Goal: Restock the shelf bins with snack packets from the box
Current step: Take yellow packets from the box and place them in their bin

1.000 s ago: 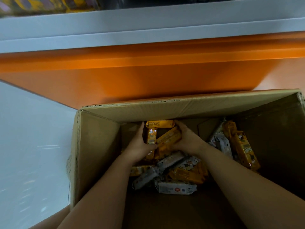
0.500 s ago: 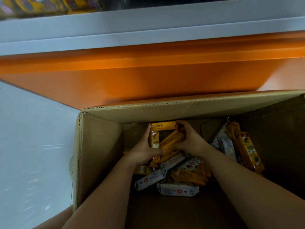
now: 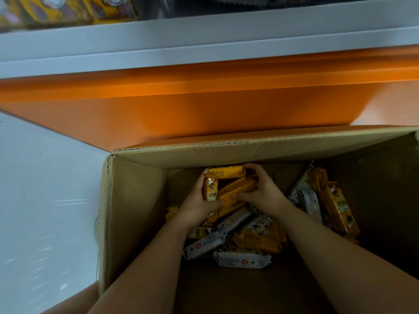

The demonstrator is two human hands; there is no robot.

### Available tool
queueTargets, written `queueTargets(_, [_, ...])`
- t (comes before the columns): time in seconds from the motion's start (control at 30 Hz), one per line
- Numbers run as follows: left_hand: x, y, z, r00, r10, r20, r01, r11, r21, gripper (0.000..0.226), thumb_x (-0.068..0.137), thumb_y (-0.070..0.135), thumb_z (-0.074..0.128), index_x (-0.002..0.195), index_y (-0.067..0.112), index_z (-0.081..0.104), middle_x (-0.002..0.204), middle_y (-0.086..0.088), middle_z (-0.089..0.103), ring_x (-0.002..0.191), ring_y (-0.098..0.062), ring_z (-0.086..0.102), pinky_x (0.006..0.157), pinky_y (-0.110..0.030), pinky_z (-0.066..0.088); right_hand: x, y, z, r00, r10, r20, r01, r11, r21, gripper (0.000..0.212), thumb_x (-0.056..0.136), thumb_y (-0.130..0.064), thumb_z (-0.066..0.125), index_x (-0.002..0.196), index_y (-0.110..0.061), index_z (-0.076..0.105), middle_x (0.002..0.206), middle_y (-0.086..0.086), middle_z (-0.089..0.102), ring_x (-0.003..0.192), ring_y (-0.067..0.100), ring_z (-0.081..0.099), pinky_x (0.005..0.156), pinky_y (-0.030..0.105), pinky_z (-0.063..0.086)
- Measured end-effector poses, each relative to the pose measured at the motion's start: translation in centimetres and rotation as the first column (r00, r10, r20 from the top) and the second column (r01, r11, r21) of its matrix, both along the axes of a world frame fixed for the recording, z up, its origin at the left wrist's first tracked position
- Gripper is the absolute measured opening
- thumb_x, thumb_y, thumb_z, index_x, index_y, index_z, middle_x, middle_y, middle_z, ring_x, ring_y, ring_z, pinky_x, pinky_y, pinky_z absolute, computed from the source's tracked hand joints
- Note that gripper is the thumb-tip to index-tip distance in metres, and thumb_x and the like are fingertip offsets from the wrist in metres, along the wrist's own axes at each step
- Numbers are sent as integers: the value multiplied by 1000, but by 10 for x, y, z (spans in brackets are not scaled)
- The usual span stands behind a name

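I have both hands deep in the box, close to its far wall. The left hand and the right hand are curled around a small bundle of orange packets, one hand on each side, and they press the bundle together between them. I see at least three packets in it, but more may be hidden behind the fingers. Below the hands, on the bottom of the box, other packets lie loose: white packets toward the near side, and a mixed heap leaning at the right wall of the box. The shelf is above the box, beyond its far flap. What stands on it is blurred, so I cannot tell which bin is for these packets. I judge that the step in hand is gathering one handful, and the grip looks complete. The next move, I think, is to lift the bundle up and toward me, clear of the flap that leans over the hands, and then carry it to the shelf. The wrappers look smooth, so even pressure from both sides will be needed, or a middle packet may slip out.
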State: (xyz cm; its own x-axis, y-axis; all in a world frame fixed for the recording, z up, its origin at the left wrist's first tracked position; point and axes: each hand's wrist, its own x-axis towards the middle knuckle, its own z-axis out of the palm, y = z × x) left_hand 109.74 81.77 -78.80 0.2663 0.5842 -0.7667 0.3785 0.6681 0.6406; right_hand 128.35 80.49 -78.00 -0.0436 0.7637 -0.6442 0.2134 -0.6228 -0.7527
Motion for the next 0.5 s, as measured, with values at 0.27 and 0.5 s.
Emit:
queueTargets(0.27, [-1, 2, -5, 999, 50, 0, -50, 998, -25, 93, 83, 10, 70, 149, 41, 12, 137, 4, 48, 121, -20, 52, 102, -49, 44, -3, 1, -1, 998, -61, -28, 61, 998, 23, 65, 76, 3, 73, 126, -19, 40, 101, -12, 52, 84, 1, 57, 68, 10, 52])
queueTargets(0.5, [-1, 3, 3, 999, 20, -47, -19, 1000, 9, 90, 83, 15, 72, 150, 38, 16, 138, 2, 48, 120, -19, 52, 102, -47, 44, 0, 3, 8, 998, 1, 57, -4, 999, 53, 61, 77, -6, 75, 125, -24, 42, 116, 0, 56, 94, 12, 60, 80, 25, 55])
